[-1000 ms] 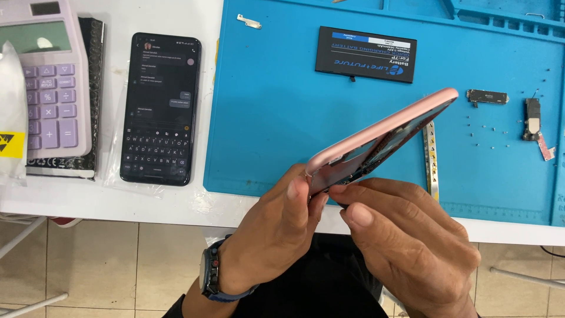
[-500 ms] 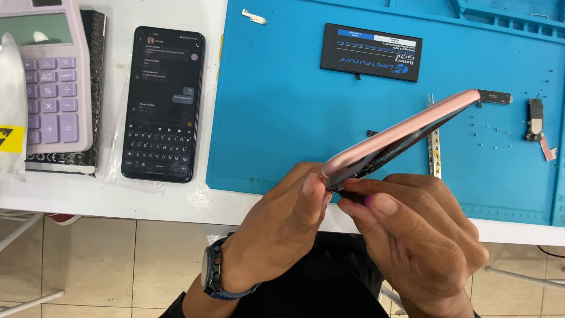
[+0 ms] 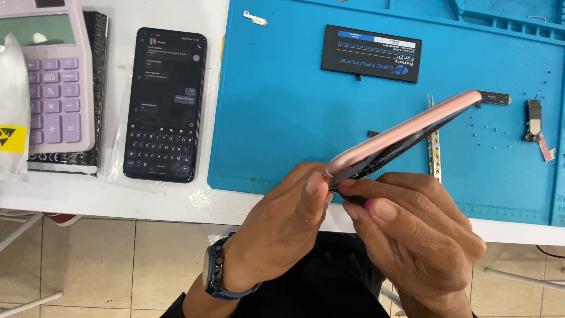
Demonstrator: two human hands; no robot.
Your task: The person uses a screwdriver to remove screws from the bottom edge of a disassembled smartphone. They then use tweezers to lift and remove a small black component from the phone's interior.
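I hold a pink phone body edge-on above the front of a blue work mat. My left hand, with a dark watch at the wrist, grips the phone's near end between thumb and fingers. My right hand pinches the same near end from the right, fingertips at the dark open edge; something small and pink shows by its thumb. The phone's far end points up and to the right.
On the mat lie a black battery, a small metal bracket, a thin metal strip, small parts and loose screws. Left on the white table: a dark phone with lit screen, a lilac calculator.
The phone has shifted right and tilted flatter, its far end lower than before. Both hands moved slightly right with it and stay closed on the near end.
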